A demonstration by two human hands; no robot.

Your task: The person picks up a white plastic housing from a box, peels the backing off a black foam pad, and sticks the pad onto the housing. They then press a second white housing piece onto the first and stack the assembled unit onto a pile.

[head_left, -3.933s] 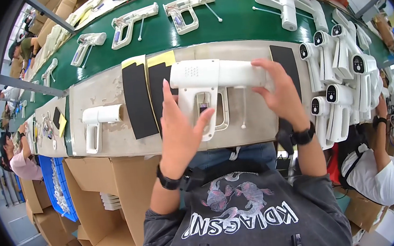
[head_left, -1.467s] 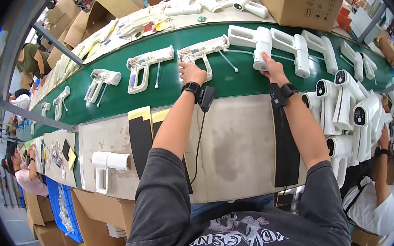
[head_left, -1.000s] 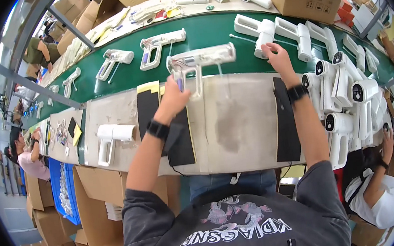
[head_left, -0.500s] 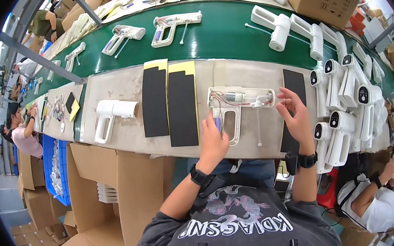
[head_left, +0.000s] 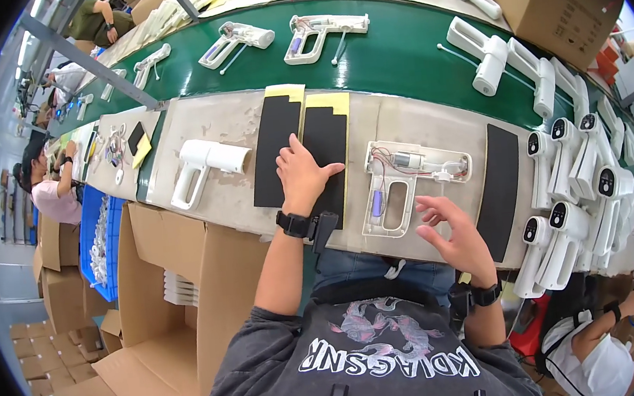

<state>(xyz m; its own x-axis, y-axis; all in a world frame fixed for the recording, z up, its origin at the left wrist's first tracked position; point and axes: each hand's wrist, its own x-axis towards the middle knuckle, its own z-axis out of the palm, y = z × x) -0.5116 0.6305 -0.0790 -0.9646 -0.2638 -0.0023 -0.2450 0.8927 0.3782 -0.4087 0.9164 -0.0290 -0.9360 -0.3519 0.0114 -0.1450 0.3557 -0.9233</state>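
Observation:
A white gun-shaped housing half (head_left: pixel 390 225) lies on the bench, its inside facing up. Inside it show a silver motor (head_left: pixel 406 160), thin wires and a purple cylindrical cell (head_left: pixel 376 202) in the handle. My right hand (head_left: pixel 457 242) hovers just below the barrel, fingers curved and apart, gripping nothing visible; the thin white rod is largely hidden by it. Over two black sheets with yellow edges (head_left: pixel 325 125) my left hand (head_left: pixel 305 178) is spread with nothing in it. To its left lies a white gun-shaped shell (head_left: pixel 210 158).
Finished-looking white devices with dark round displays (head_left: pixel 569 216) crowd the bench's right. Another black sheet (head_left: pixel 498 188) lies before them. Beyond runs a green belt (head_left: pixel 396 72) carrying more housings. Cardboard boxes (head_left: pixel 164 312) and a blue crate (head_left: pixel 113 256) stand at the left; other people work nearby.
My left hand has left the housing's handle and moved left over the black sheets. My right hand has come down from the barrel's right end to below it. The view has shifted.

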